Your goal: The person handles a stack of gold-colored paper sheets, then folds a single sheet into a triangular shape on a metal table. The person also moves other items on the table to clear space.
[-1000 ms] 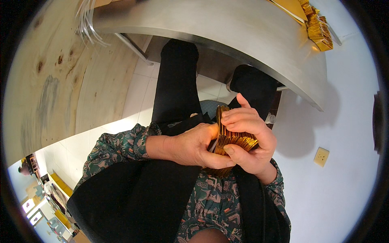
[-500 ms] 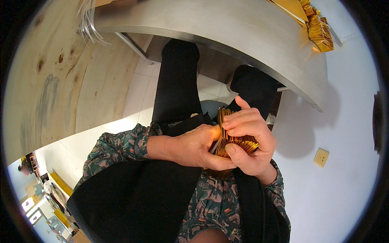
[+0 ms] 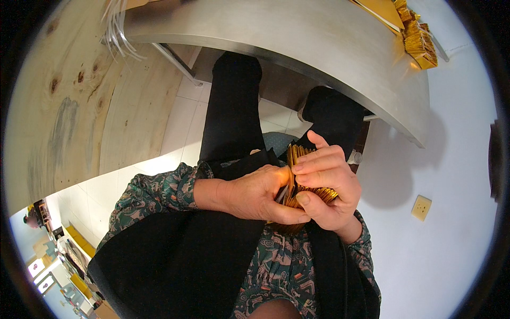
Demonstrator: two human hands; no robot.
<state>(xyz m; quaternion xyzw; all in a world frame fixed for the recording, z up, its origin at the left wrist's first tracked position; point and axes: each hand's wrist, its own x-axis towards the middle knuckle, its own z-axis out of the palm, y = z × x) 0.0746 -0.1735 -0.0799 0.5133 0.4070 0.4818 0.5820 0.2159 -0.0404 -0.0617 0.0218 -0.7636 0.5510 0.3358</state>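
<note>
A thick stack of folded gold foil pieces [image 3: 319, 193] is held between both hands above my lap. My left hand [image 3: 260, 194] wraps its left side, with the thumb along the upper left edge and the other fingers partly under the stack. My right hand [image 3: 334, 178] curls over the right side; its fingertips press on the front folds and its thumb lies across the near part. The folds fan out between the right thumb and fingers. The lower part of the stack is hidden behind the hands.
A grey metal table [image 3: 255, 26] curves across the top. At its far right lie more bundled gold foil pieces [image 3: 419, 45]. White strips [image 3: 121, 32] hang over its left corner. A wooden board [image 3: 79, 106] stands at left; a wall socket [image 3: 421, 208] is at right.
My right fingers have shifted slightly downward along the folds. The left hand has barely moved, and both hands keep hold of the stack.
</note>
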